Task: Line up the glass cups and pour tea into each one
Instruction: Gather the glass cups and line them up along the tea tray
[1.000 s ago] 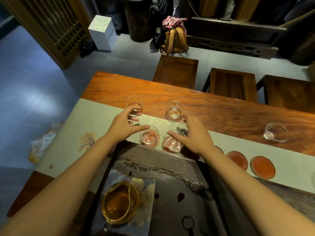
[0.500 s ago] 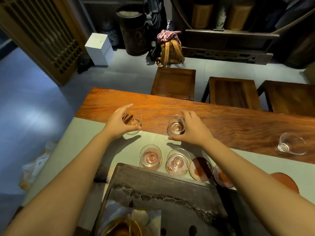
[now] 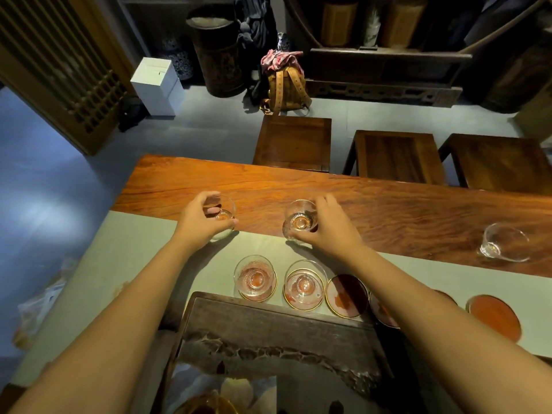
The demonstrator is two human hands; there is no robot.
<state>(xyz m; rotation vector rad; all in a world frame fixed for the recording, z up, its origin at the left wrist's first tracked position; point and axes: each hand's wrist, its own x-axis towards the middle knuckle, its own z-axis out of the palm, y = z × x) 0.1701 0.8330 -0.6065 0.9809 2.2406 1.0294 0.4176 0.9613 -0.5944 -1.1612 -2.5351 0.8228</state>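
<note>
My left hand (image 3: 199, 222) grips a small glass cup (image 3: 224, 212) at the edge of the pale green runner (image 3: 119, 252). A second glass cup (image 3: 299, 220) is held by my right hand (image 3: 328, 227), fingers curled round its rim. Nearer to me, two more glass cups (image 3: 254, 277) (image 3: 304, 285) stand side by side on gold-rimmed red coasters. A fifth glass cup (image 3: 503, 242) lies tilted on the bare wood at the far right. The tea pitcher (image 3: 206, 406) shows only its rim at the bottom edge.
Empty red coasters (image 3: 346, 295) (image 3: 494, 316) continue the row to the right. A dark wooden tea tray (image 3: 268, 333) sits right in front of me. Beyond the long wooden table (image 3: 388, 210) stand three wooden stools (image 3: 294, 143). A backpack (image 3: 285, 88) rests on the floor.
Both hands reached from the near cups to the two far cups and closed round them. The camera tilted up, so the pitcher slid almost out of view.
</note>
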